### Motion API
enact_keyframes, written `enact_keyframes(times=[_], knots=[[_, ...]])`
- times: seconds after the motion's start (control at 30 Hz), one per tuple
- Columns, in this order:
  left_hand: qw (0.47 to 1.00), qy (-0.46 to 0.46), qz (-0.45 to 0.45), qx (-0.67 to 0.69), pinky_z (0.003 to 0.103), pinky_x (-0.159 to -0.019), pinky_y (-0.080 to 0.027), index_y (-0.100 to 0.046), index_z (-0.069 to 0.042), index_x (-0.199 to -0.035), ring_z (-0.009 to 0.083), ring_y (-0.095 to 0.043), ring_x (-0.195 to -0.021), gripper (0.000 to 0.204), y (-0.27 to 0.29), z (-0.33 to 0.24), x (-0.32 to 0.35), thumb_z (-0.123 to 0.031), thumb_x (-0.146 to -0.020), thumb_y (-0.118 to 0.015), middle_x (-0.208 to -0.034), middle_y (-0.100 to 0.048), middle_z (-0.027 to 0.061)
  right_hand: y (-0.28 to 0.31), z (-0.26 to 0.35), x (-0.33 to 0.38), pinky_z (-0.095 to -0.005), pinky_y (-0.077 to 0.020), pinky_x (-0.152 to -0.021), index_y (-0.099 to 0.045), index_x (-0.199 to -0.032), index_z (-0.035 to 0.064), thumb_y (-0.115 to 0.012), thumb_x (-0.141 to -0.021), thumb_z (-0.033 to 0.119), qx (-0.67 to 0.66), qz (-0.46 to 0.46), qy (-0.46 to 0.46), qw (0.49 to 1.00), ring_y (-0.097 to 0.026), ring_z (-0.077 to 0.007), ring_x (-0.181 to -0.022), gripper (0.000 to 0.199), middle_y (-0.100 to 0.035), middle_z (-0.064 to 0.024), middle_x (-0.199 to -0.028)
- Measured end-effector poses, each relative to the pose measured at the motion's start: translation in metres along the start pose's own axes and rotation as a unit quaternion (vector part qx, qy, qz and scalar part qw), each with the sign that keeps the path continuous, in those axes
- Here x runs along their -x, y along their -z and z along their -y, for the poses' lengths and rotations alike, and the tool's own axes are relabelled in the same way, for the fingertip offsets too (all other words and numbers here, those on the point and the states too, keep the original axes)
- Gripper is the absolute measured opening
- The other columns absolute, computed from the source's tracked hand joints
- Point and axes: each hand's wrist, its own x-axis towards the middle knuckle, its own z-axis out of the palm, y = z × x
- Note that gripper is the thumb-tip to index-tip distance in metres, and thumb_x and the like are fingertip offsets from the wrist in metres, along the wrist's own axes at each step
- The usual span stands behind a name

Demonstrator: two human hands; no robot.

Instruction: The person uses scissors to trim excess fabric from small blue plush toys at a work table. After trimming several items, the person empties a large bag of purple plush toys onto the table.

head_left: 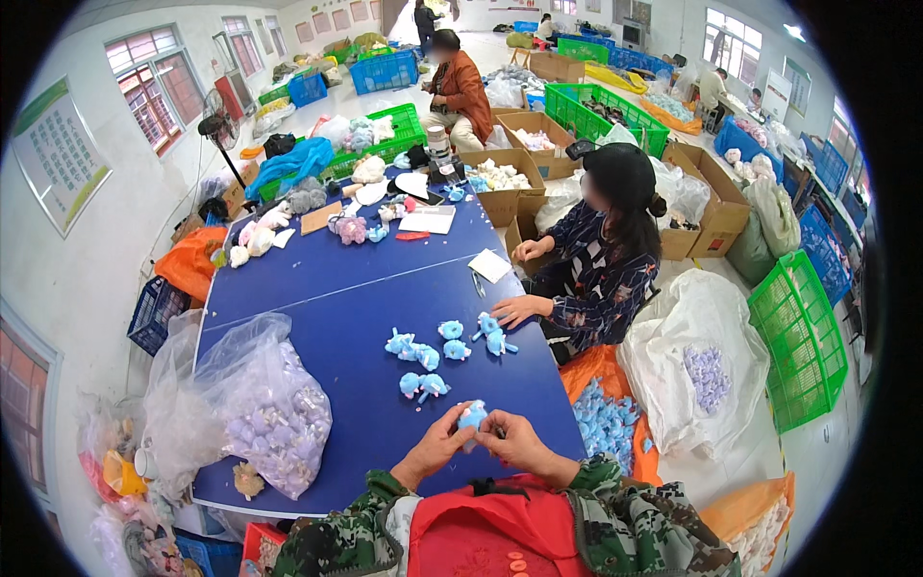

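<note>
Blue desk (317,288) is strewn with small blue toys (423,354). One blue toy (472,417) is gripped between left hand (437,447) and right hand (514,440), apparently pinched by the fingertips.

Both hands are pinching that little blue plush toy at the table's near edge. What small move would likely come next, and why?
Probably setting it down with the finished-looking blue toys just ahead. The left hand and right hand hold one blue plush toy between their fingertips over the blue table, and similar ones lie there loose in a small cluster.
</note>
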Motion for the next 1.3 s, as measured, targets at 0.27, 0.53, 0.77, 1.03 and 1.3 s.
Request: enact_keyframes(times=[0.27,0.53,0.77,1.03,1.3], knots=[[0.981,-0.047,0.004,0.188,0.025,-0.071,-0.044,-0.038,-0.009,-0.125,0.0125,-0.053,-0.088,0.038,0.011,-0.004,-0.01,-0.025,-0.091,-0.041,-0.109,-0.052,0.0059,0.012,0.0,-0.004,-0.0191,-0.0374,-0.044,-0.051,-0.081,0.0038,-0.056,-0.082,0.007,-0.075,-0.13,0.085,0.985,-0.045,-0.0041,-0.052,0.006,-0.049,0.0018,-0.064],[0.96,-0.045,0.06,0.271,0.029,-0.071,-0.049,-0.033,-0.009,-0.128,0.0193,-0.056,-0.086,0.043,0.017,-0.007,0.005,-0.031,-0.092,-0.039,-0.111,-0.051,0.0138,0.014,0.003,0.007,-0.0179,-0.0348,-0.045,-0.052,-0.093,0.0017,-0.056,-0.084,0.011,-0.163,-0.082,0.024,0.983,-0.042,-0.0037,-0.05,0.014,-0.046,0.0027,-0.063],[0.997,-0.056,-0.014,0.05,0.031,-0.067,-0.053,-0.026,-0.011,-0.132,0.0195,-0.055,-0.092,0.057,-0.003,-0.029,0.008,-0.017,-0.084,-0.056,-0.109,-0.05,0.0098,0.003,0.005,0.0,-0.0208,-0.0368,-0.048,-0.05,-0.095,0.0022,-0.06,-0.079,0.012,-0.076,-0.097,0.095,0.988,-0.046,-0.0058,-0.056,0.021,-0.049,0.0,-0.063],[0.965,-0.177,-0.116,-0.153,0.027,-0.075,-0.047,-0.023,-0.008,-0.134,0.0146,-0.056,-0.088,0.084,-0.025,-0.034,0.014,-0.01,-0.067,-0.074,-0.105,-0.051,0.0087,-0.006,-0.001,-0.004,-0.0236,-0.0405,-0.052,-0.049,-0.083,-0.0004,-0.057,-0.072,0.005,0.11,-0.139,0.104,0.979,-0.049,-0.0085,-0.056,0.014,-0.052,-0.0054,-0.063],[0.984,-0.057,-0.125,0.115,0.026,-0.071,-0.049,-0.049,0.0,-0.111,0.0152,-0.057,-0.085,0.041,-0.006,-0.022,0.01,-0.016,-0.076,-0.066,-0.097,-0.057,0.0059,-0.005,0.011,-0.003,-0.0197,-0.0402,-0.05,-0.051,-0.081,0.0014,-0.053,-0.082,0.008,-0.165,-0.071,0.014,0.984,-0.05,-0.0059,-0.057,0.007,-0.054,-0.0007,-0.065]])
